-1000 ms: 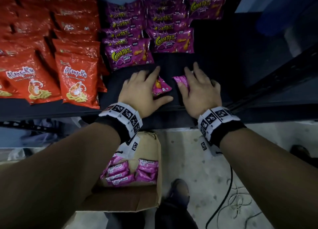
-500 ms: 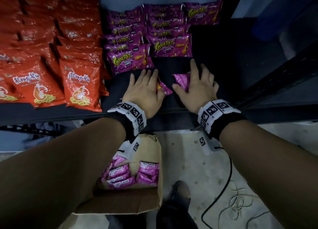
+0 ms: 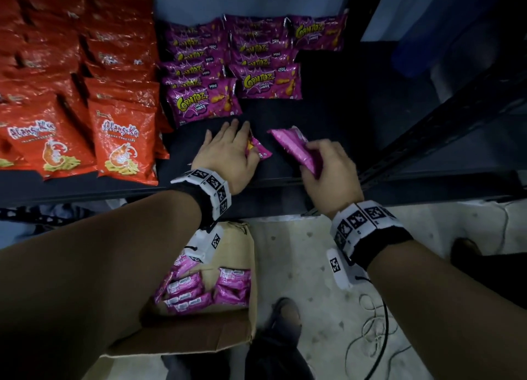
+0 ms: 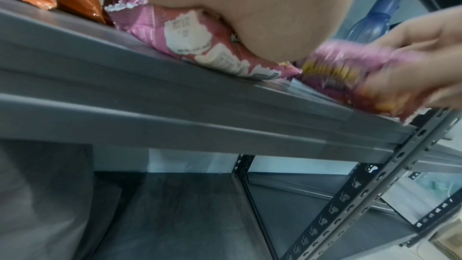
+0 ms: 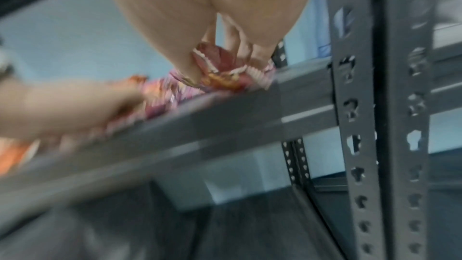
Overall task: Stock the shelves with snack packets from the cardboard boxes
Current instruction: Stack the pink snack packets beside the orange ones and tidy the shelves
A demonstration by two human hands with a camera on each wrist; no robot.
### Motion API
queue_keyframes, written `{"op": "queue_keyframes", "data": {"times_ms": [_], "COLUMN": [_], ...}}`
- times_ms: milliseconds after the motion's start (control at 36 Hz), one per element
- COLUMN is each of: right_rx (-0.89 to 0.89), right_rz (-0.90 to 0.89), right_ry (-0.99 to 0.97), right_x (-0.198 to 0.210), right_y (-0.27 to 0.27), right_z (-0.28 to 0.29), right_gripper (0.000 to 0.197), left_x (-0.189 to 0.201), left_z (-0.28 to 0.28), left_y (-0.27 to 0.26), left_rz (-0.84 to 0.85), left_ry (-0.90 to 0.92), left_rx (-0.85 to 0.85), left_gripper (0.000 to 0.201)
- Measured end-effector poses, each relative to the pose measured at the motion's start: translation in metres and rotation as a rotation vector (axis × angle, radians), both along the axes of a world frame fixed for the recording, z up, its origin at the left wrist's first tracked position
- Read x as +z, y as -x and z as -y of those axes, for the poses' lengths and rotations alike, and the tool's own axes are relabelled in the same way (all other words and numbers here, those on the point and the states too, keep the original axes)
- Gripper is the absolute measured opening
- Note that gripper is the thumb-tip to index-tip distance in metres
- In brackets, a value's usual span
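On the dark shelf [image 3: 342, 105] my left hand [image 3: 228, 144] lies flat, fingers straight, on a purple snack packet [image 3: 259, 151] whose end sticks out to the right. In the left wrist view the palm presses that packet [image 4: 200, 50] onto the shelf. My right hand [image 3: 323, 158] grips a second purple packet [image 3: 293, 144] near the shelf's front edge, tilted with its back upward. The right wrist view, blurred, shows fingers [image 5: 240, 48] curled on this packet [image 5: 225, 76]. Below the shelf an open cardboard box [image 3: 228, 325] holds several purple packets [image 3: 199, 291].
Rows of purple Corntoz packets [image 3: 205, 103] fill the shelf's back middle, red prawn-cracker packets [image 3: 122, 140] the left. The shelf's right part is bare up to a slotted metal upright [image 3: 427, 128]. A blue bottle [image 4: 375, 19] stands beyond. Cables [image 3: 376, 337] lie on the floor.
My right hand went from lying flat to curling round its packet, and has drawn it back toward the shelf's front edge. The left hand stays flat on its packet.
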State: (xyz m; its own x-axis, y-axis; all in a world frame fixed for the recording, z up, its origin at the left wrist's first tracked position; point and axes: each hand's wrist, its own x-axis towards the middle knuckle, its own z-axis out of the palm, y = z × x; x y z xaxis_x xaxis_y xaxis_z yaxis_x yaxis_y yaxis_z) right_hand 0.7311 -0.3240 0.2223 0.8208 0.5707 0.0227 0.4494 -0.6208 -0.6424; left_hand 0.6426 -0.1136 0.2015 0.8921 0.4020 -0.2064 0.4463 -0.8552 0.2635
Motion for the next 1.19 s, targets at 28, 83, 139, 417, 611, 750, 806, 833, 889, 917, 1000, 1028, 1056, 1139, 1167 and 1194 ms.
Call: {"op": "queue_keyframes", "data": {"times_ms": [28, 83, 139, 417, 611, 750, 806, 833, 889, 917, 1000, 1028, 1056, 1139, 1167, 1194], "right_rx": [-0.033, -0.114, -0.180, -0.167, -0.072, -0.004, -0.005, -0.002, -0.011, -0.031, -0.123, -0.162, -0.194, -0.220, -0.192, -0.152], "right_rz": [-0.005, -0.018, -0.080, -0.090, 0.044, 0.072, 0.056, 0.041, 0.025, 0.036, 0.089, 0.080, 0.045, -0.117, -0.142, -0.148], "right_ry": [-0.037, -0.105, -0.127, 0.169, 0.445, 0.618, 0.645, 0.661, 0.650, 0.615, 0.510, 0.495, 0.477, 0.421, 0.421, 0.429], "right_x": [0.004, 0.014, 0.020, 0.022, 0.005, -0.015, -0.014, -0.011, -0.003, 0.000, 0.007, 0.008, 0.010, 0.016, 0.019, 0.020], "right_y": [-0.002, -0.008, -0.021, -0.065, -0.052, -0.038, -0.038, -0.039, -0.041, -0.042, -0.046, -0.049, -0.052, -0.065, -0.067, -0.068], "right_z": [0.000, -0.001, -0.005, -0.016, -0.028, -0.031, -0.033, -0.034, -0.036, -0.037, -0.042, -0.044, -0.047, -0.056, -0.058, -0.060], "right_gripper": [0.039, 0.034, 0.029, 0.055, 0.054, 0.079, 0.081, 0.081, 0.077, 0.074, 0.064, 0.066, 0.073, 0.089, 0.085, 0.077], "left_x": [0.000, -0.001, 0.000, 0.005, 0.003, 0.003, 0.000, 0.000, -0.001, -0.001, 0.010, 0.014, 0.018, 0.029, 0.032, 0.034], "left_z": [0.000, 0.001, 0.001, 0.002, 0.001, 0.006, 0.008, 0.009, 0.010, 0.009, 0.005, 0.002, -0.001, -0.007, -0.009, -0.011], "left_y": [0.000, 0.000, 0.001, 0.000, 0.000, 0.001, 0.001, 0.001, 0.002, 0.002, 0.005, 0.007, 0.009, 0.018, 0.020, 0.022], "left_rz": [0.003, 0.006, 0.005, -0.011, -0.015, 0.005, 0.018, 0.031, 0.052, 0.067, 0.106, 0.082, 0.045, -0.056, -0.080, -0.105], "left_ry": [-0.001, -0.003, -0.004, -0.004, -0.009, -0.073, -0.107, -0.123, -0.133, -0.123, -0.055, -0.053, -0.077, -0.183, -0.183, -0.161], "left_rx": [0.003, 0.009, 0.013, 0.006, -0.004, 0.013, 0.022, 0.025, 0.033, 0.047, 0.109, 0.119, 0.120, 0.150, 0.164, 0.167], "left_gripper": [0.069, 0.069, 0.070, 0.068, 0.069, 0.068, 0.068, 0.068, 0.070, 0.072, 0.082, 0.082, 0.080, 0.079, 0.080, 0.080]}}
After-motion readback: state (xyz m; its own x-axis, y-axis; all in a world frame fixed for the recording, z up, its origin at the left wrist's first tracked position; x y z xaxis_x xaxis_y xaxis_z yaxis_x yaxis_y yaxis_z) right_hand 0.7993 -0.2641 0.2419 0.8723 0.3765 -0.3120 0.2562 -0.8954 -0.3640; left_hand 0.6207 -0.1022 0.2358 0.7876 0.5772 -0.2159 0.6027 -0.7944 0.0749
